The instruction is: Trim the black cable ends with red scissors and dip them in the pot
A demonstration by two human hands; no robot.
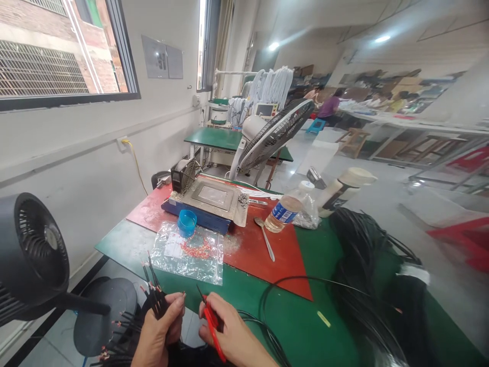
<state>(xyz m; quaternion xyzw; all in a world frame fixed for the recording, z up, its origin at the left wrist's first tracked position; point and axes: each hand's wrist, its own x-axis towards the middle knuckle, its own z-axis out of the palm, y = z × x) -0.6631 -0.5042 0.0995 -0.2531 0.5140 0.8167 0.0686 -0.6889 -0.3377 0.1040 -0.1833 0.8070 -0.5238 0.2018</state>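
My left hand (160, 331) grips a bunch of thin black cables (155, 293) whose tips point up and away from me. More black cable ends (114, 336) fan out below it to the left. My right hand (233, 334) holds a red-handled tool (212, 323), its tip close to the fingers of my left hand. Both hands hover at the near edge of the green table (301, 326). A clear plastic bag (187, 252) with small red pieces lies just beyond them.
A large coil of black cable (367, 285) fills the right of the table. On the red mat (267, 244) stand a blue-based metal machine (210, 201), a blue cap (187, 223), a spoon (264, 237) and a water bottle (286, 209). A black fan (32, 250) stands at the left, a larger fan (275, 133) behind.
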